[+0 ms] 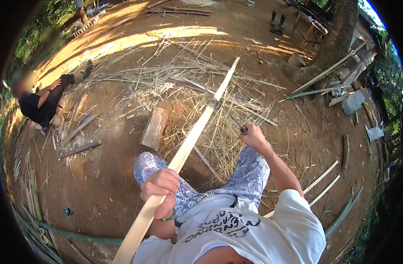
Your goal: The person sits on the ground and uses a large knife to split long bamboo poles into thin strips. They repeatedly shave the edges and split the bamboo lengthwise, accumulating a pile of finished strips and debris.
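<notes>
A long, pale bamboo strip (196, 133) runs slantwise from the lower left, past my body, to the far middle. My left hand (161, 187) is closed around it near my left knee. In my right hand (255, 140), over the right knee, is the dark handle of a knife (232, 117). Its thin blade points away to the left, and the tip meets or crosses the strip's far part; whether it cuts in cannot be made out. Thin shavings (210, 145) lie heaped on the ground beneath.
A wooden block (154, 127) stands before my left knee. Another person (38, 103) sits on the ground at the left, near short wood pieces (80, 148). Green bamboo poles (78, 236) lie lower left; two pale strips (320, 178) lie right. A tree trunk (338, 39) rises far right.
</notes>
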The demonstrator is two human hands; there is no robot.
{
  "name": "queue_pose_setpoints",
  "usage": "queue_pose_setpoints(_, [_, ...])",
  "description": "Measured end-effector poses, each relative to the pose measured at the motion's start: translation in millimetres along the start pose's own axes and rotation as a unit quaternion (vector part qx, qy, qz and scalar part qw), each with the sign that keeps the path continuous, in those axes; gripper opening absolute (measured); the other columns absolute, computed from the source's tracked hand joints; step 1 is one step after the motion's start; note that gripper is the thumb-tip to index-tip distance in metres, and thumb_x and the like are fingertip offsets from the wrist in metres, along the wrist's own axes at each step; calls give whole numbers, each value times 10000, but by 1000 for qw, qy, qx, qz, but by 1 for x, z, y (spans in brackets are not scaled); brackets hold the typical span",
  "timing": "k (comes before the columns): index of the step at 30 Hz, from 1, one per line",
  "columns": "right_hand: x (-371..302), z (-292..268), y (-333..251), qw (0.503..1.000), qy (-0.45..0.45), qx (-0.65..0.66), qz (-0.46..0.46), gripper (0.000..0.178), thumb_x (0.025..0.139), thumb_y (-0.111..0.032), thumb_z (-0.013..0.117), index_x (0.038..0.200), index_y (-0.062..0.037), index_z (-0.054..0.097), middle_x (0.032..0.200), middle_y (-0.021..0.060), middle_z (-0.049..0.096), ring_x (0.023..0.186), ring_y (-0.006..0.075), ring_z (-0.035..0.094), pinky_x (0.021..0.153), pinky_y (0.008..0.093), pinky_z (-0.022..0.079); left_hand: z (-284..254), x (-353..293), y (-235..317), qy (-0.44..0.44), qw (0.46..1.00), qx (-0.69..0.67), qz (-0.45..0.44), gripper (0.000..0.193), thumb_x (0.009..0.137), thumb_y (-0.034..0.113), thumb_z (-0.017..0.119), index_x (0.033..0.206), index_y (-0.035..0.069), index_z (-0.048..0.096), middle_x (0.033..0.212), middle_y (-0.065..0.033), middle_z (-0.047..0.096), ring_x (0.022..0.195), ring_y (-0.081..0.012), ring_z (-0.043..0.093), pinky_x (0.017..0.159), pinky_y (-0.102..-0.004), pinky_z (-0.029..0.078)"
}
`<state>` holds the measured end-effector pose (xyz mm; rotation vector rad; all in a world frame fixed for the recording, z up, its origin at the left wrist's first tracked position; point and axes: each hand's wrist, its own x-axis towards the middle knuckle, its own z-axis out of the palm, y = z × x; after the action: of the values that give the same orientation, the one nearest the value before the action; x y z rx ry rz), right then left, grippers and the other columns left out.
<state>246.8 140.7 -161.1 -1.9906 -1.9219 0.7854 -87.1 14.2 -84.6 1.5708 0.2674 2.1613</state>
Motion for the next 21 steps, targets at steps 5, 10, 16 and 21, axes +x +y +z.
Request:
queue_pose_setpoints(5, [-33, 27, -96, 837, -79, 540, 32, 310, 924, -298, 711, 1000, -16, 606, 868, 113, 721, 581, 116, 573, 548, 282, 501, 3, -13, -13, -20, 998, 47, -47, 724, 869, 804, 412, 903, 81, 446, 696, -119, 617, 702, -293, 652, 835, -496, 523])
queue_pose_setpoints(10, [5, 57, -146, 777, 37, 627, 45, 240, 800, -71, 762, 938, -23, 572, 710, 49, 607, 570, 142, 575, 517, 307, 465, 4, -6, -9, -9, 979, 169, -114, 826, 854, 836, 418, 1123, 56, 413, 1081, -235, 668, 1123, -340, 609, 1051, -502, 427])
queue_pose_setpoints(16, [26, 66, -155, 761, 104, 639, 39, 200, 785, -13, 749, 888, -24, 578, 727, 55, 611, 600, 155, 589, 557, 309, 477, 3, -9, 86, 247, 947, 207, -3, 1062, 873, 789, 478, 1506, -25, 225, 1296, -232, 531, 1233, -336, 511, 1109, -510, 389])
queue_pose_setpoints(21, [33, 64, -139, 844, 115, 523, 6, 181, 822, -51, 748, 895, -19, 585, 750, 49, 622, 612, 145, 589, 570, 312, 486, 6, 17, 137, 279, 950, 112, 79, 562, 1052, 571, 321, 1055, 49, 529, 842, -41, 452, 800, -177, 444, 861, -362, 452])
